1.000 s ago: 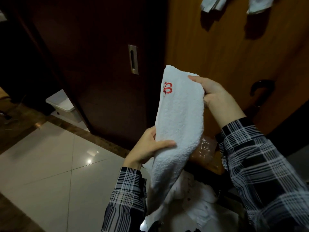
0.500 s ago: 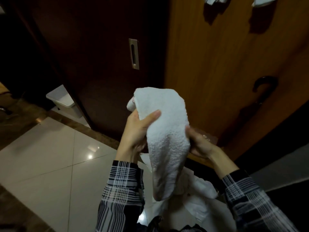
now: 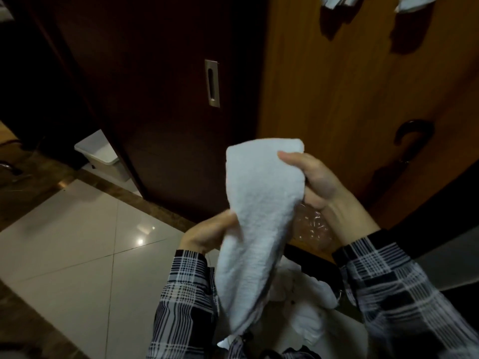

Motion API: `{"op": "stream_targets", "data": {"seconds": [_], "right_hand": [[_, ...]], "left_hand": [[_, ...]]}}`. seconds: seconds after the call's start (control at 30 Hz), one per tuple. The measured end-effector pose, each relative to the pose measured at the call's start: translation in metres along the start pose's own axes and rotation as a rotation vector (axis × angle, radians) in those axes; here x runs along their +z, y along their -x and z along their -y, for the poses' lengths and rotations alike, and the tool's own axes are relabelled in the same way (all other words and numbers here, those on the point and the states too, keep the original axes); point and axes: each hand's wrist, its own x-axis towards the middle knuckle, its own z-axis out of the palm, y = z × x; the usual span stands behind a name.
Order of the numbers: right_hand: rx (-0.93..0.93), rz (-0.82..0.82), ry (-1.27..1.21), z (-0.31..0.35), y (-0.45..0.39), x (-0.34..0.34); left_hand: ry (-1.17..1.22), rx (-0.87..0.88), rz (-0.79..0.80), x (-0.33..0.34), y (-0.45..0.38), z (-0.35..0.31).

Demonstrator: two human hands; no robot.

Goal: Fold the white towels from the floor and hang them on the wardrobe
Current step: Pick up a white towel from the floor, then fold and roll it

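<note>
One folded towel held in two hands before the wardrobe.
Two more towels hang at the wardrobe's top edge (only their ends show); a white heap lies on the tiled floor. The right hand pinches the towel's upper corner and the left hand grips its lower side.

my towel is plain white, my sleeves black-and-white plaid, the wardrobe door orange-brown wood, the floor tiles glossy white.
</note>
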Motion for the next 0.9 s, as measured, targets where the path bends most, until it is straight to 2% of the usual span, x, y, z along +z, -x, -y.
{"op": "stream_targets", "data": {"seconds": [0.03, 0.07, 0.1, 0.17, 0.27, 0.4, 0.53, 0.67, 0.73, 0.77, 0.9], "right_hand": [[-0.016, -0.024, -0.001, 0.007, -0.004, 0.003], [-0.023, -0.044, -0.001, 0.014, -0.007, 0.004], [-0.034, -0.061, -0.019, 0.019, -0.011, 0.006], [-0.081, -0.100, -0.033, 0.030, -0.015, 0.008], [-0.162, -0.145, -0.102, 0.038, -0.020, 0.005], [-0.038, -0.124, -0.168, 0.016, -0.019, -0.004], [0.096, -0.114, -0.151, -0.021, -0.003, -0.010], [0.182, 0.035, -0.128, -0.049, 0.022, -0.025], [0.203, 0.151, -0.067, -0.056, 0.035, -0.031], [0.215, 0.157, -0.004, -0.058, 0.041, -0.033], [0.177, 0.021, 0.476, -0.055, 0.051, -0.025]], "left_hand": [[-0.174, 0.173, 0.092, 0.002, 0.004, 0.003], [0.075, -0.005, 0.118, 0.006, 0.003, -0.002], [0.152, -0.156, 0.155, 0.006, -0.003, -0.007], [0.119, -0.212, 0.161, 0.001, -0.009, -0.007], [0.111, -0.080, 0.018, 0.007, -0.012, -0.019], [0.222, 0.035, -0.109, 0.018, -0.018, -0.033], [0.308, 0.059, -0.289, 0.030, -0.026, -0.050], [0.546, 0.024, -0.421, 0.023, -0.032, -0.049], [0.662, 0.015, -0.496, 0.015, -0.035, -0.045], [0.706, 0.020, -0.526, 0.013, -0.037, -0.042], [0.816, 0.035, -0.659, 0.001, -0.041, -0.029]]}}
